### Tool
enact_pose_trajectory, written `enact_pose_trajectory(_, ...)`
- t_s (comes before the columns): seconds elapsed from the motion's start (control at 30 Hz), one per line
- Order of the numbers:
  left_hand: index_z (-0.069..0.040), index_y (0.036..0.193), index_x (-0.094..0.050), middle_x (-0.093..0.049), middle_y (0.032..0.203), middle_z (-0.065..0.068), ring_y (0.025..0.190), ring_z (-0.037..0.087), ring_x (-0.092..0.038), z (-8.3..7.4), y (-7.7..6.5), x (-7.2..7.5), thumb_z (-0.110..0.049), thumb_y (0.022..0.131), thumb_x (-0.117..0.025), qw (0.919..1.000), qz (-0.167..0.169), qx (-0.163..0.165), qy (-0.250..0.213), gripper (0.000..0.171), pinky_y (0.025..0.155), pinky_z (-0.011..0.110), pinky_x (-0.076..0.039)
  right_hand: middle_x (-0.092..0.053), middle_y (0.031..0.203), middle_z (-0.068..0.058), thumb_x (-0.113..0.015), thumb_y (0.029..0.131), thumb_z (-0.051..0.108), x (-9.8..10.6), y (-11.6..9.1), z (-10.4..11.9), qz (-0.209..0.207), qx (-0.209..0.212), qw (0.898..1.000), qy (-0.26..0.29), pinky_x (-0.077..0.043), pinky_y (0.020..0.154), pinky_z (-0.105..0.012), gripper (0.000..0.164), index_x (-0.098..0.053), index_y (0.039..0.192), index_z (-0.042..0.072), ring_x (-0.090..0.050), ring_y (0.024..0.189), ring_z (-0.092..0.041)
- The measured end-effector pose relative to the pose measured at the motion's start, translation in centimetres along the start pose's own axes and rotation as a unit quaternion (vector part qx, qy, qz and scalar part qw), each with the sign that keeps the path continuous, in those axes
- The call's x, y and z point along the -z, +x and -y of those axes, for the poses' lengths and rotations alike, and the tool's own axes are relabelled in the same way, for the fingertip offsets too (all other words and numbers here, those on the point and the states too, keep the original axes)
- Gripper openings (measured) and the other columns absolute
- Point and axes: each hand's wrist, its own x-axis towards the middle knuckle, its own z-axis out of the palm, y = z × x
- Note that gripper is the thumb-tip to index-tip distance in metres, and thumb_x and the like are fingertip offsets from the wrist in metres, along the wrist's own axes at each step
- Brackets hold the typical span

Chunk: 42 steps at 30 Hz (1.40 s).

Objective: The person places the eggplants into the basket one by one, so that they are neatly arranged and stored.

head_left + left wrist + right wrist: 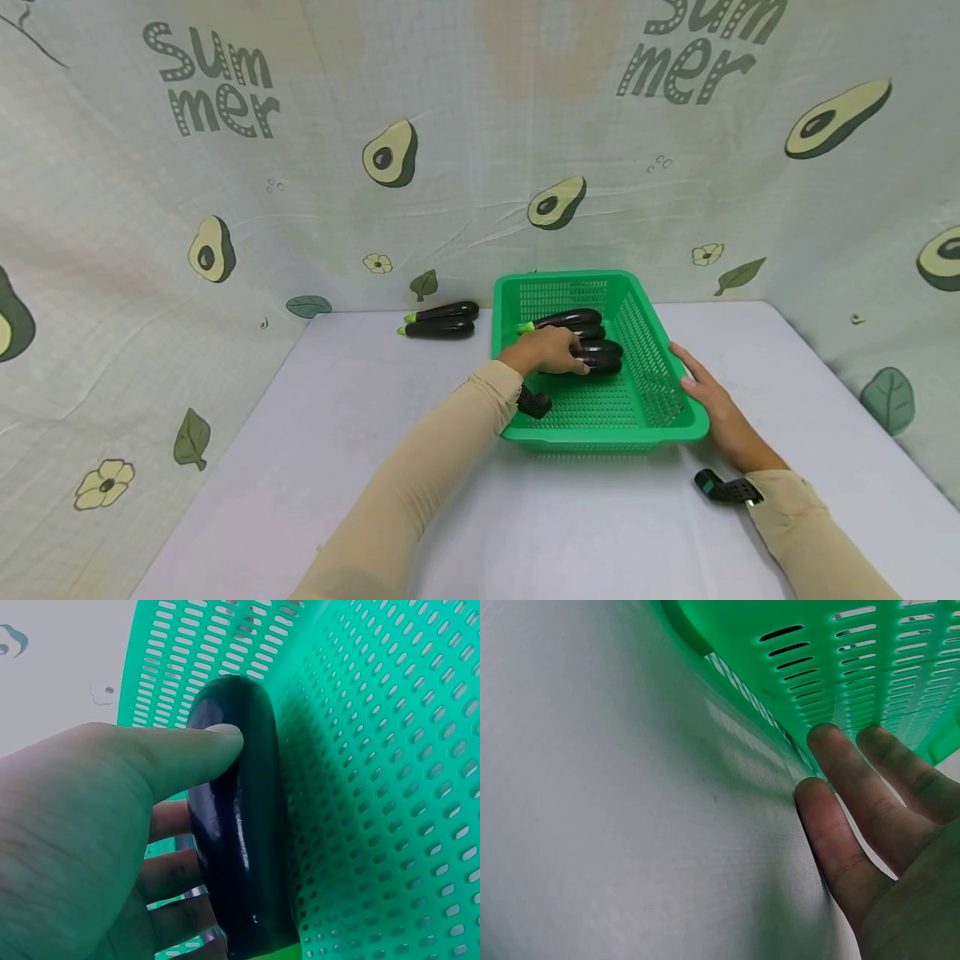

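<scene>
My left hand (553,348) reaches into a green plastic basket (600,435). It grips a dark, glossy eggplant (251,825), thumb across the top and the other fingers along its side. In the left wrist view this eggplant lies close to the basket's perforated wall. Several eggplants lie side by side in the basket, among them one with a green stem (573,317) at the back; my hand partly covers the group. On the basket's right side, my right hand (716,408) touches the outer wall with nearly straight fingers (847,769), near the tabletop.
Two more eggplants (442,328) lie on the white-covered table (360,417), left of the basket, stems pointing left. Behind the table hangs a cloth (465,150) printed with avocados and leaves. Black straps (727,487) are on both wrists.
</scene>
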Motion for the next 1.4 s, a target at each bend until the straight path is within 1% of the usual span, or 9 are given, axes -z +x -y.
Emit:
enact_pose_trajectory(0.2,-0.021,0.132,-0.065,-0.065,0.127,-0.003,0.106,0.015,-0.063,0.15,-0.05,-0.02,-0.048,0.095,-0.067,1.0000,-0.002,-0.002,0.008,0.047,0.087,0.036,-0.051,-0.008,0.165,-0.014,-0.030,0.109,0.036,0.01,-0.07,-0.03,0.005,-0.005,1.000,-0.004,-0.028,0.095,-0.021,0.057,-0.011,0.163,0.032,-0.026,0.131,-0.007)
enact_pose_trajectory(0.43,-0.021,0.130,-0.067,-0.065,0.128,-0.003,0.104,0.015,-0.063,0.23,-0.08,0.04,-0.047,0.093,-0.070,0.9999,-0.008,-0.006,0.009,0.045,0.086,0.036,-0.051,-0.008,0.166,-0.014,-0.029,0.109,0.036,0.08,-0.04,-0.07,0.002,-0.004,1.000,-0.003,-0.028,0.091,-0.013,0.056,-0.012,0.162,0.033,-0.025,0.132,-0.006)
enact_pose_trajectory(0.73,-0.021,0.127,-0.068,-0.066,0.124,-0.003,0.100,0.013,-0.062,0.27,0.19,0.24,-0.046,0.092,-0.072,0.9996,-0.015,-0.005,0.022,0.044,0.086,0.035,-0.051,-0.009,0.165,-0.017,-0.030,0.109,0.034,-0.08,0.13,0.03,0.003,0.000,1.000,0.002,-0.029,0.089,-0.010,0.057,-0.012,0.163,0.030,-0.028,0.128,-0.006)
enact_pose_trajectory(0.93,-0.023,0.124,-0.069,-0.066,0.121,-0.005,0.098,0.012,-0.061,0.14,0.39,0.33,-0.047,0.090,-0.074,0.9995,-0.016,-0.002,0.028,0.042,0.086,0.036,-0.050,-0.010,0.164,-0.017,-0.029,0.109,0.033,0.01,0.11,-0.06,0.003,0.002,1.000,0.000,-0.029,0.089,-0.012,0.057,-0.011,0.163,0.030,-0.028,0.128,-0.007)
enact_pose_trajectory(1.07,-0.023,0.122,-0.070,-0.067,0.118,-0.006,0.094,0.010,-0.061,0.09,0.51,0.30,-0.048,0.088,-0.075,0.9992,-0.020,0.001,0.035,0.042,0.083,0.033,-0.051,-0.008,0.165,-0.016,-0.029,0.109,0.034,0.04,0.02,-0.10,0.003,0.000,1.000,-0.003,-0.029,0.090,-0.013,0.056,-0.011,0.163,0.031,-0.026,0.130,-0.006)
enact_pose_trajectory(1.2,-0.023,0.116,-0.072,-0.067,0.115,-0.008,0.091,0.009,-0.060,0.05,0.65,0.29,-0.047,0.088,-0.076,0.9988,-0.026,0.003,0.042,0.038,0.079,0.032,-0.051,-0.008,0.166,-0.014,-0.029,0.109,0.035,0.07,-0.09,-0.06,0.002,-0.002,1.000,-0.003,-0.027,0.093,-0.017,0.056,-0.012,0.163,0.032,-0.024,0.132,-0.006)
enact_pose_trajectory(1.4,-0.024,0.116,-0.071,-0.066,0.115,-0.008,0.093,0.010,-0.060,0.04,0.58,0.28,-0.046,0.089,-0.076,0.9985,-0.029,0.008,0.046,0.035,0.080,0.035,-0.051,-0.008,0.166,-0.014,-0.030,0.109,0.034,0.05,-0.03,-0.20,0.002,0.001,1.000,0.004,-0.026,0.096,-0.021,0.056,-0.012,0.163,0.031,-0.023,0.132,-0.005)
